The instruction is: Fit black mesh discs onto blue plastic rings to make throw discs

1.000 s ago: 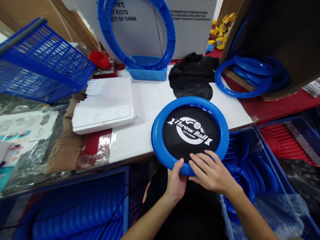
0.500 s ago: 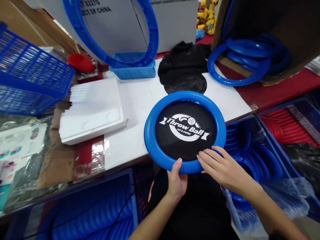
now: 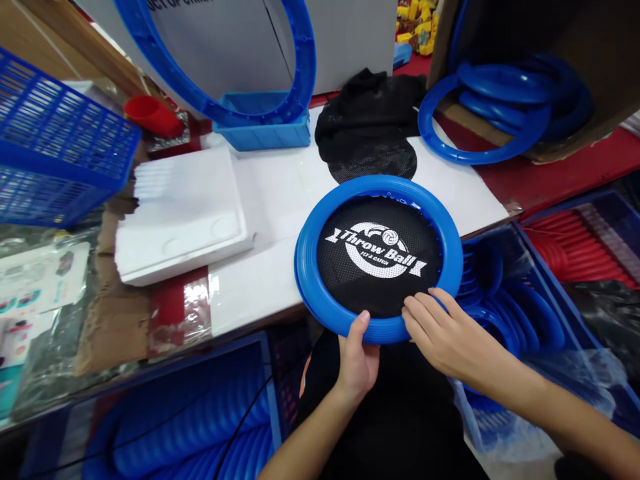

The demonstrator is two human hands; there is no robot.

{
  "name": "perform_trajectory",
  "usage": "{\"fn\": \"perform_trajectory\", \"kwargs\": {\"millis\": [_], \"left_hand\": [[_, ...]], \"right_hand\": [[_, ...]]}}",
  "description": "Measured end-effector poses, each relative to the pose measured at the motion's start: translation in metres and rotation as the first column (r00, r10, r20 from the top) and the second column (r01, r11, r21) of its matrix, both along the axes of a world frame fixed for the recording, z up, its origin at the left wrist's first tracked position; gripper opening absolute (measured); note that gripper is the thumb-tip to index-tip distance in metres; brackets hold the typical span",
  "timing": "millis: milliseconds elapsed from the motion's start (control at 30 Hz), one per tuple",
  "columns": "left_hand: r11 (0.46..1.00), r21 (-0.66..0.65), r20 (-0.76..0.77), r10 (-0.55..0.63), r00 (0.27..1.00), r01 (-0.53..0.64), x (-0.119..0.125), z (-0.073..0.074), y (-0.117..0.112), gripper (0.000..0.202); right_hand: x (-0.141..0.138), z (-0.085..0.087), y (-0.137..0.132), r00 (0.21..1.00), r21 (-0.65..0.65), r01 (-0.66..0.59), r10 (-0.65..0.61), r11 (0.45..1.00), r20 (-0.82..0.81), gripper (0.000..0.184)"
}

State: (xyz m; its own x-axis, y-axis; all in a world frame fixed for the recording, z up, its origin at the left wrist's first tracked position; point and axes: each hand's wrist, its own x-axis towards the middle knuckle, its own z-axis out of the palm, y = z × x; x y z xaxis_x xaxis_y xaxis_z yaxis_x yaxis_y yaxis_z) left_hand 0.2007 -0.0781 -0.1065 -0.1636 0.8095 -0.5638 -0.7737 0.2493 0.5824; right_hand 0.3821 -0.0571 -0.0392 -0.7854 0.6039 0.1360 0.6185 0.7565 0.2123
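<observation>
White board covers the bench [image 3: 280, 193] in the head view, and the blue-rimmed disc [image 3: 380, 263] lies at centre frame, its near edge overhanging the bench. The left hand [image 3: 357, 357] clamps the lower rim, thumb on top; the right hand [image 3: 447, 337] lies open, fingertips pressing where mesh meets rim. A slack grip could tip the disc off the edge, and hard pressing might pull the mesh loose. The rim is smooth hard plastic, the centre a fine black weave.
</observation>
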Motion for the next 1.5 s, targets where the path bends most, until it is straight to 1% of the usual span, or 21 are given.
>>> {"fn": "perform_trajectory", "kwargs": {"millis": [133, 267, 400, 567, 700, 800, 933, 1133, 1333, 1500], "left_hand": [[1.000, -0.023, -0.006, -0.015, 1.000, 0.014, 0.003, 0.003, 0.003, 0.071], [0.999, -0.017, 0.005, -0.029, 1.000, 0.029, 0.005, 0.001, 0.004, 0.064], [0.999, -0.010, 0.028, -0.037, 0.999, 0.038, 0.005, -0.001, 0.004, 0.054], [0.999, -0.008, 0.027, -0.034, 0.999, 0.034, 0.003, -0.002, 0.006, 0.052], [1.000, 0.010, 0.029, -0.015, 0.999, 0.015, 0.001, -0.002, 0.008, 0.053], [1.000, 0.009, 0.032, -0.016, 0.999, 0.015, 0.000, -0.003, 0.007, 0.050], [1.000, -0.003, 0.035, -0.010, 0.999, 0.011, 0.000, 0.000, 0.007, 0.047], [1.000, 0.004, 0.030, -0.021, 0.999, 0.021, 0.000, 0.002, 0.007, 0.064], [0.999, 0.025, 0.031, -0.024, 0.999, 0.023, -0.001, 0.003, 0.007, 0.065], [1.000, 0.017, 0.017, -0.009, 1.000, 0.008, -0.001, 0.004, 0.007, 0.066]], "right_hand": [[-0.010, 0.005, -0.003, 0.994, -0.047, 0.107, -0.107, 0.993, -0.001, 0.033], [-0.013, 0.010, -0.001, 0.991, -0.101, 0.135, -0.136, 0.986, -0.008, 0.030], [-0.012, 0.021, 0.004, 0.992, -0.067, 0.099, -0.093, 0.993, 0.087, 0.027], [-0.013, 0.034, 0.012, 0.985, -0.038, 0.032, -0.025, 0.999, 0.173, 0.023], [-0.012, 0.037, 0.017, 0.987, -0.051, -0.015, 0.023, 0.999, 0.158, 0.018], [-0.010, 0.039, 0.022, 0.990, -0.082, -0.051, 0.061, 0.995, 0.124, 0.016], [-0.006, 0.042, 0.028, 0.992, -0.104, -0.074, 0.084, 0.992, 0.099, 0.018], [-0.003, 0.039, 0.030, 0.994, -0.129, -0.066, 0.076, 0.989, 0.077, 0.025], [0.002, 0.033, 0.028, 0.998, -0.136, -0.038, 0.044, 0.990, 0.039, 0.032], [0.008, 0.020, 0.023, 0.998, -0.125, -0.046, 0.040, 0.991, -0.048, 0.038]]}}
